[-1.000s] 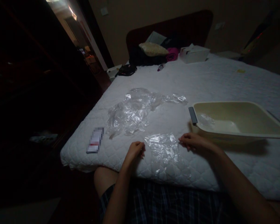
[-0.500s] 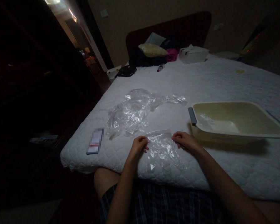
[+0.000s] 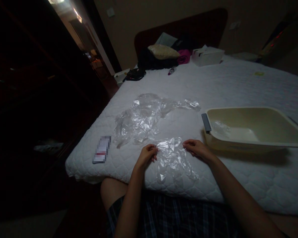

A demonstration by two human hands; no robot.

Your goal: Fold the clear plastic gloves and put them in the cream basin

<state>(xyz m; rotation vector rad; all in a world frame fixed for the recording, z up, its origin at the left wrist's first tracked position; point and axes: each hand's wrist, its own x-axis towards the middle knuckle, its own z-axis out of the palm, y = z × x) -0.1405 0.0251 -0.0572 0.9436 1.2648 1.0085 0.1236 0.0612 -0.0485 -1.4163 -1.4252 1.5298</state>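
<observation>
A clear, crinkled disposable plastic glove lies on the near part of the bed, its cuff away from me and its finger-like ends toward me. My left hand pinches the left edge of the cuff. At the opposite edge my right hand has thumb and fingertips together on the plastic. Just beyond lies a loose heap of similar clear plastic, stretching to the right. A cream plastic basin with grey handles stands right of my right hand, with some clear plastic inside.
A phone-like object, blurred out, lies on the white quilted bed at the left. Toward the headboard are a beige pillow, a pink roll, a white box, a small bottle and a black bag.
The glove's cuff edge looks slightly flatter and brighter between my hands. Both hands stay in nearly the same place; the view has shifted a little.
</observation>
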